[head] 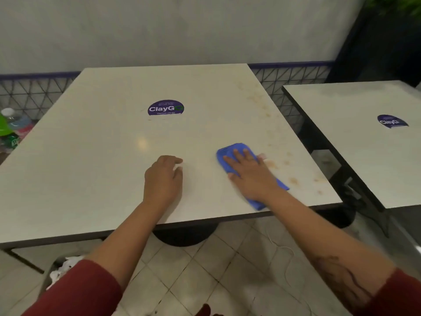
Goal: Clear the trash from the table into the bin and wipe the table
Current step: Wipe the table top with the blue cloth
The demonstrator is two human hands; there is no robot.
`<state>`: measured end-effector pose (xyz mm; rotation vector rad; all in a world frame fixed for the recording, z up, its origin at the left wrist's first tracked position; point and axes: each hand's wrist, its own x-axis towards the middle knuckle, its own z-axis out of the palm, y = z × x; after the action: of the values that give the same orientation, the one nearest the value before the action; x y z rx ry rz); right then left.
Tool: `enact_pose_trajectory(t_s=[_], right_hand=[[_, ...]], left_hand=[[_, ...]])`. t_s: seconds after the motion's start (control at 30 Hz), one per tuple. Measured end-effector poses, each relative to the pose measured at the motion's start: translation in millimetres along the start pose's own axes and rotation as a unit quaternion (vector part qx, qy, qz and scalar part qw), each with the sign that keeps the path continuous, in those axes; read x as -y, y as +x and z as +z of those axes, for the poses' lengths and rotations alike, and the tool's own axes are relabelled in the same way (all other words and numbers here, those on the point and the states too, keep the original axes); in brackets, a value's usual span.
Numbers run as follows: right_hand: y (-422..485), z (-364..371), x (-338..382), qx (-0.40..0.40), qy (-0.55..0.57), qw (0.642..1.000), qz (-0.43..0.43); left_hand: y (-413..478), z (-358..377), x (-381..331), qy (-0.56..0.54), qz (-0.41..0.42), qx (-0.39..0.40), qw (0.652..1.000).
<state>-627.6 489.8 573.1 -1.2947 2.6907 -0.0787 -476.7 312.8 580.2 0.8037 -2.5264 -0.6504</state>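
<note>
Wiping stage, head view. The right hand (pixel 248 174) lies flat, fingers straight and spread, pressing a folded blue cloth (pixel 227 153) onto the surface (pixel 91 144) at centre right of the frame. The left hand (pixel 163 179) rests at centre, fingers loosely curled, holding nothing. No trash shows on the surface; the bin (pixel 49 277), lower left, holds white litter.

Brown stains (pixel 293 180) run along the right side of the surface, just beside the cloth.

Probable faults:
- The stains look dried, so a light pass may smear them rather than lift them.
- The scattered spots toward the upper right corner could be missed.
- The cloth's trailing end lies near the front edge and could slide off under a flat palm that does not grip it.
- A stroke toward the purple sticker (pixel 165 107) could catch its worn lower border.
</note>
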Motion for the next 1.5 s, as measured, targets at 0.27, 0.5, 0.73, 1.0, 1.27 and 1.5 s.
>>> enact_pose_trajectory(t_s=[0.27,0.5,0.73,1.0,1.27,1.5], right_hand=[[62,-3,8,-0.012,0.013,0.989,0.147],[22,12,93,-0.001,-0.006,0.999,-0.047],[-35,5,25,0.024,0.0,0.998,-0.061],[0,-4,-75,-0.017,-0.034,0.976,0.216],[42,-1,25,0.002,-0.027,0.987,0.157],[-31,6,15,-0.008,-0.008,0.995,0.103]], left_hand=[[-7,-10,9,0.054,0.019,0.018,0.998],[0,-6,-8,0.027,0.052,-0.02,0.998],[14,4,-8,0.008,0.065,0.029,0.997],[22,2,4,-0.005,0.103,0.049,0.994],[39,9,-19,-0.01,0.168,0.07,0.983],[54,27,-47,-0.048,0.18,0.085,0.979]])
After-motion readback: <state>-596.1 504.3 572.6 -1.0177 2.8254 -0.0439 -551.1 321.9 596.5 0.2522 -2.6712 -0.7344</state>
